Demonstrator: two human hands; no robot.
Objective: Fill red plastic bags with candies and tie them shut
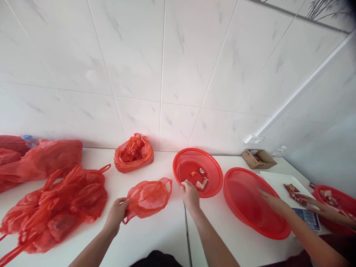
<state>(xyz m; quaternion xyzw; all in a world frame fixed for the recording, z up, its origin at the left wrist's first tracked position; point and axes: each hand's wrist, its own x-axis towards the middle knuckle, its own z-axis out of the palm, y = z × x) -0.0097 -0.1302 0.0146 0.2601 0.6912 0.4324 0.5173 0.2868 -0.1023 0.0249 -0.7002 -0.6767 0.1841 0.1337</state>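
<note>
Red bag (150,197) occupies pinching left hand (116,213); right hand (191,196) grips basket (211,167).

The open bag (147,198) is translucent orange-red; the heaped bags (78,196) are a deeper red. The mesh basket (189,165) is bright red with a fine dotted pattern, and its small packets (199,185) mix red, white and brown. The surface (158,241) and tray (274,179) are white, the box (260,163) cardboard brown, the printed sheet (308,219) dark blue with pale markings. White wall tiles (139,55) carry grey marbled streaks.
</note>
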